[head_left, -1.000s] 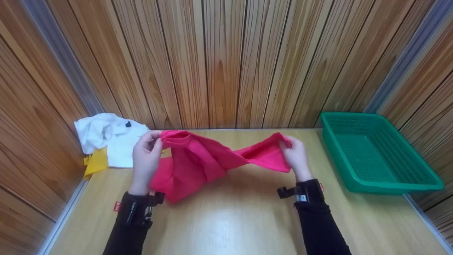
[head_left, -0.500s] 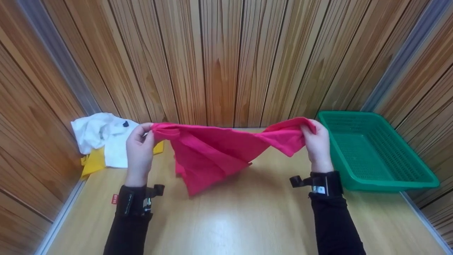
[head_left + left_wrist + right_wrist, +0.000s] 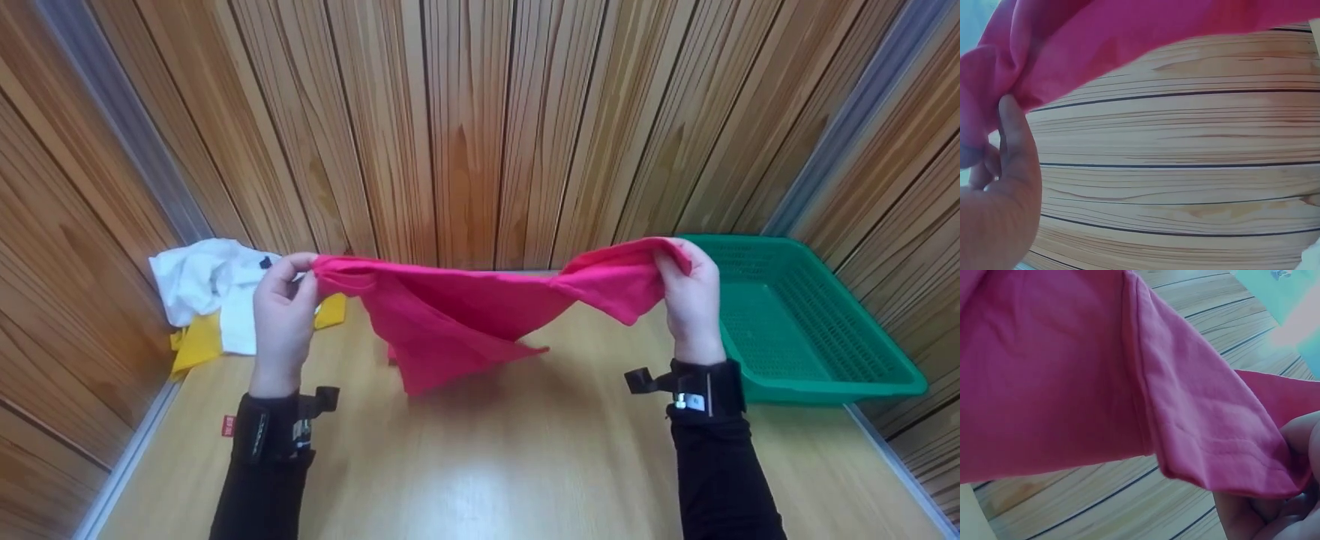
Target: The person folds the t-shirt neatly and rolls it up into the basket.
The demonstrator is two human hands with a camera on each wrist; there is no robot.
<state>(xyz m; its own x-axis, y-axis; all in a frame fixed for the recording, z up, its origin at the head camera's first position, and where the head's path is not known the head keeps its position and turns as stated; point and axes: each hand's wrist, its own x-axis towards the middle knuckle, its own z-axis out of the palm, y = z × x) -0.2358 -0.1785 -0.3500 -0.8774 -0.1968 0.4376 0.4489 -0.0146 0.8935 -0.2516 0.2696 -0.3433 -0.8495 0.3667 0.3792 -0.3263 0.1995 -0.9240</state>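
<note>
A bright pink shirt [image 3: 465, 307] is stretched in the air between both hands, its lower part hanging in folds over the table. My left hand [image 3: 285, 319] pinches a bunched end between thumb and fingers. At the other end, my right hand [image 3: 691, 300] grips a short sleeve-like piece. Up close in the right wrist view, that sleeve [image 3: 1207, 422] has a stitched hem, with the thumb and fingers at its edge. The left wrist view has the left thumb [image 3: 1016, 129] pressed against the gathered pink cloth [image 3: 1084, 62].
At the back left lies a crumpled white cloth [image 3: 195, 281] with a small dark mark, over a yellow cloth [image 3: 201, 345]. A green plastic basket [image 3: 832, 390] stands at the right, just beside the right hand. Wood-panelled walls [image 3: 465, 135] enclose the pale wooden table [image 3: 480, 465].
The hands have moved apart and slightly up, the right one farther to the right, close to the basket. The shirt's top edge is now pulled straighter, and its lower part has swung up.
</note>
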